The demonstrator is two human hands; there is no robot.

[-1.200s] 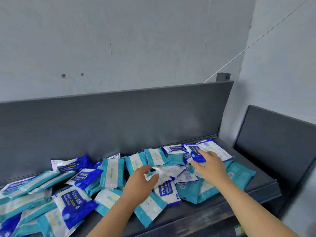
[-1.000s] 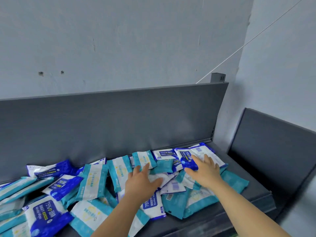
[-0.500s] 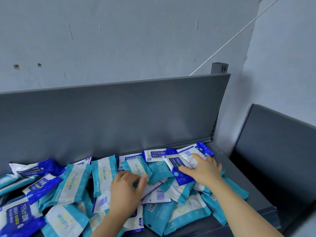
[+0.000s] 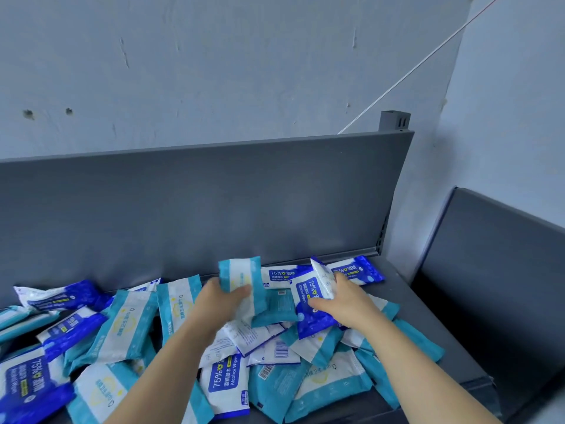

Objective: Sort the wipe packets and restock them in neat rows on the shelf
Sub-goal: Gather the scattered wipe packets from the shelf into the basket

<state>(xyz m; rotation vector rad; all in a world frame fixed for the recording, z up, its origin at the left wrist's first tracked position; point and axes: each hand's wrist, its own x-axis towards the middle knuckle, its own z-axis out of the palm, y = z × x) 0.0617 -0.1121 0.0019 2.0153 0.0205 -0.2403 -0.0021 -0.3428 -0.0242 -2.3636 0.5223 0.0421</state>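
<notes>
The left hand [image 4: 218, 296] gripped a teal packet [image 4: 243, 284]; the right hand [image 4: 345, 298] gripped a blue packet [image 4: 308, 301], above the shelf [image 4: 428, 325]'s heap.

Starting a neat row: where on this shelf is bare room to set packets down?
Only the right end of the shelf is bare, between the packet pile and its right rim. From the middle leftward, overlapping packets cover it.

teal packet [image 4: 241, 281] raised | blue packet [image 4: 308, 304] raised | other packets [image 4: 128, 325] heaped on shelf [image 4: 412, 301]
</notes>
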